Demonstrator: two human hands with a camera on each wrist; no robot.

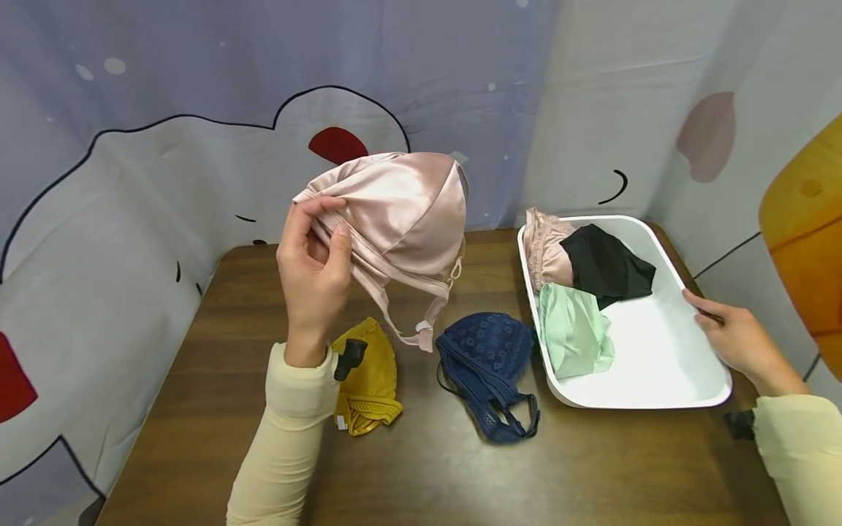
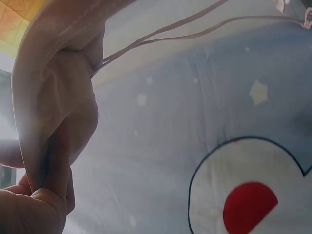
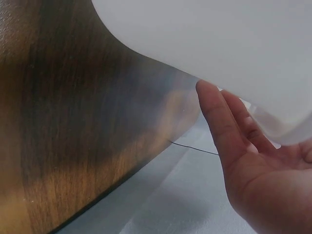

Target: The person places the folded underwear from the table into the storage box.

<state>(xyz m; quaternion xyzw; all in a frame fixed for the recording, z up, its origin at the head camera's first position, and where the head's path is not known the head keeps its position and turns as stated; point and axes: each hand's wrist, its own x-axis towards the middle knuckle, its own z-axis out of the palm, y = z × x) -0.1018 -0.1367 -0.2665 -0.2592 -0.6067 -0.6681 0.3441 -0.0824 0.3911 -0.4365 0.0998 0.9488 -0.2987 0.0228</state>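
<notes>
My left hand [image 1: 314,274] pinches a pink satin bra [image 1: 414,219] by one end, thumb in front. The bra hangs above the table, cups folded together, straps and a hook band dangling below. In the left wrist view, fingers [image 2: 58,156] press into its fabric [image 2: 63,87]. At the right, my right hand [image 1: 740,340] grips the side rim of a white tray [image 1: 671,365]. The right wrist view has its fingers [image 3: 219,117] against the tray's underside [image 3: 195,39]. A navy lace bra [image 1: 487,372] and a mustard-yellow bra [image 1: 375,372], partly behind my left wrist, lie folded on the table.
Inside the tray, along its left and back, lie a pale pink ruffled garment [image 1: 549,252], a black garment [image 1: 608,263] and a mint-green one [image 1: 572,332]. The brown wooden table [image 1: 421,482] meets a printed curtain [image 1: 460,95] behind and at both sides.
</notes>
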